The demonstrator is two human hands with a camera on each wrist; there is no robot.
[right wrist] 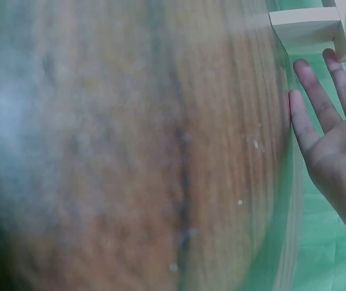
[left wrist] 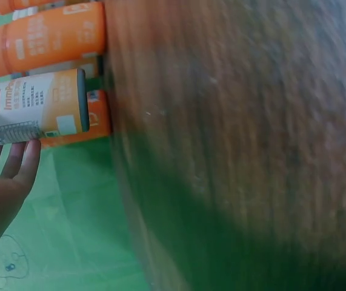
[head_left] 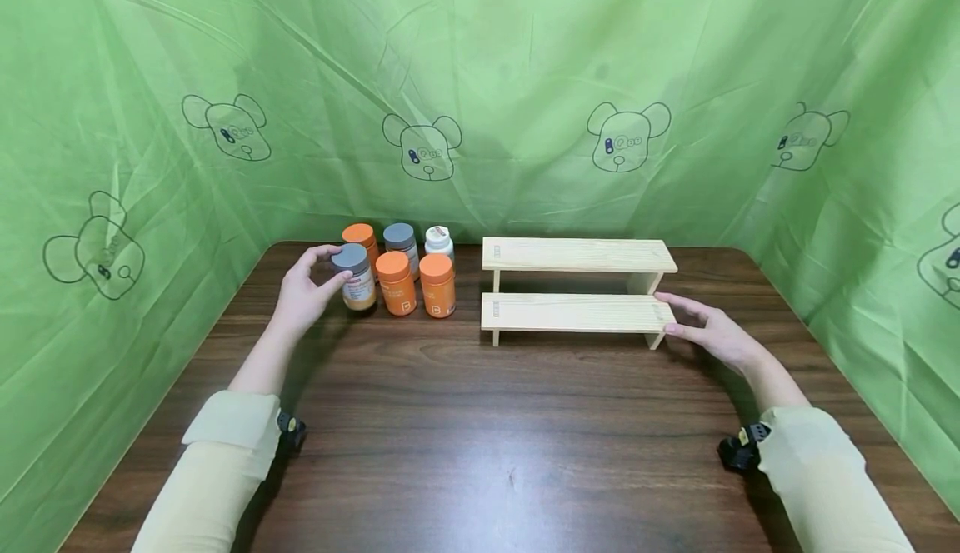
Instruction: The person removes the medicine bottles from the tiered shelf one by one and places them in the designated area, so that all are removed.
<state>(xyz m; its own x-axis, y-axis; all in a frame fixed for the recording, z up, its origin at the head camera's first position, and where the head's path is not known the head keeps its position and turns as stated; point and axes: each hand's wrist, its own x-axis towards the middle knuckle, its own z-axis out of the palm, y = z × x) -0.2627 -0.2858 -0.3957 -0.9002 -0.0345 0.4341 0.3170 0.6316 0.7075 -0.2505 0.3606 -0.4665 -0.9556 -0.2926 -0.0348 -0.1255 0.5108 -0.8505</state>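
Observation:
In the head view my left hand (head_left: 302, 291) grips a grey-capped supplement bottle (head_left: 358, 282) between thumb and fingers. The bottle is upright and looks slightly raised off the table. In the left wrist view its white and orange label (left wrist: 39, 106) faces the camera, and fingers curl round its side. My right hand (head_left: 712, 332) holds the right end of a two-tier wooden shelf (head_left: 573, 313), thumb at the lower board's front and index finger toward its back. The right wrist view shows the other fingers (right wrist: 318, 100) stretched out beside the shelf's end (right wrist: 309, 27).
Beside the held bottle stand two orange bottles (head_left: 437, 286) in front. Behind are another orange bottle (head_left: 360, 236), a grey-capped one (head_left: 401, 241) and a white one (head_left: 439, 242). A green curtain (head_left: 525, 78) hangs round the brown wooden table (head_left: 487, 436).

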